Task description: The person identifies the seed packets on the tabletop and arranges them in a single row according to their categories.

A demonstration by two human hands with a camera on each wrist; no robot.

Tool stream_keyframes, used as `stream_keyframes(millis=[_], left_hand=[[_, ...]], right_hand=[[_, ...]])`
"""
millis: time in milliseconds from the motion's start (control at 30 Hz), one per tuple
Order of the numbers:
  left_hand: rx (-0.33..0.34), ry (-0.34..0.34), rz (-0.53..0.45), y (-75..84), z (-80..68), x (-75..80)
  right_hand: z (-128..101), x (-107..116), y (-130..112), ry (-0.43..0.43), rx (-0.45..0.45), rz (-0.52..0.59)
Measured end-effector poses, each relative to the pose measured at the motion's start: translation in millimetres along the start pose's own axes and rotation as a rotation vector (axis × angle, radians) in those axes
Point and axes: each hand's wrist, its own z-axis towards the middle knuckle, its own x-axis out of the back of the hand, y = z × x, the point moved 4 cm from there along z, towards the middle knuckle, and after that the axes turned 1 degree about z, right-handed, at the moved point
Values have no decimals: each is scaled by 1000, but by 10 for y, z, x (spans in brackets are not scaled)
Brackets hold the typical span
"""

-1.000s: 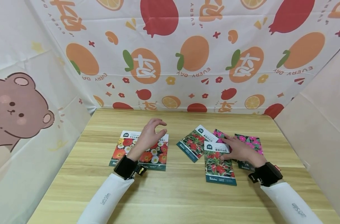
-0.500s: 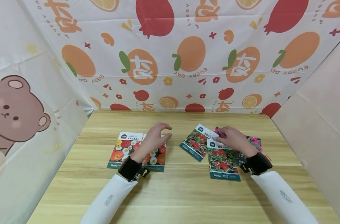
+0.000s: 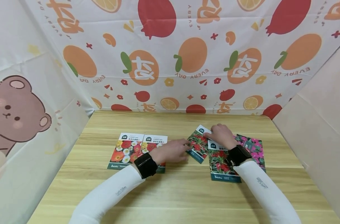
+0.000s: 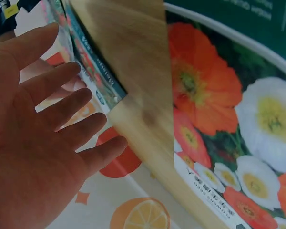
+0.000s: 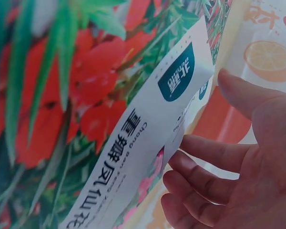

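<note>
My left hand (image 3: 171, 151) reaches over the right-hand poppy seed packet (image 3: 156, 139), its fingertips at the left edge of a tilted red-flower seed packet (image 3: 197, 141). Its fingers are extended and spread in the left wrist view. My right hand (image 3: 222, 136) is at that packet's upper right corner, thumb over its white top. In the right wrist view its thumb and loosely bent fingers stand apart beside the packets' top edges. A second red-flower packet (image 3: 221, 165) lies upright below it, partly covered by the right wrist. Pink-flower packets (image 3: 255, 147) lie behind the right wrist, partly hidden.
Another poppy packet (image 3: 125, 151) lies at the left, side by side with the first. All rest on a wooden table (image 3: 170, 199). A fruit-print cloth (image 3: 170, 62) hangs behind the table's back edge, with pale cloth walls on both sides.
My left hand has moved right from above the poppy packets to the tilted red-flower packet. My right hand has shifted left, off the pink-flower packets, to the tilted packet's top.
</note>
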Motion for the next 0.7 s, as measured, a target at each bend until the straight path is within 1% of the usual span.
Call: stream_keyframes(millis=[133,200,300,400,500,567,600,633,700], left_hand=[[5,-32,2,-9,12,-58],[-6,-43,-3,-7,12,-79],[-31,-49,16,-1,8,-109],[-39,-58,19,-4,3,-134],[-27,-59,9,-22,-4,-143],[-6,-45,-15,-47,-8,-123],[8,-25,-32,-64,-11,-103],[24,0,-54,-88,-13,-76],[60,80,-104,-150,-16,4]], right_hand=[[39,3,-7,0,-10,6],[57,-3,1,-5,-16,12],[79,-5,11,-15,-27,53],[95,-8,27,-15,-36,144],[117,-3,36,-1,-40,247],[131,10,30,3,-39,322],[138,23,27,6,-35,360],[145,37,20,8,-30,402],[158,71,8,2,-21,488]])
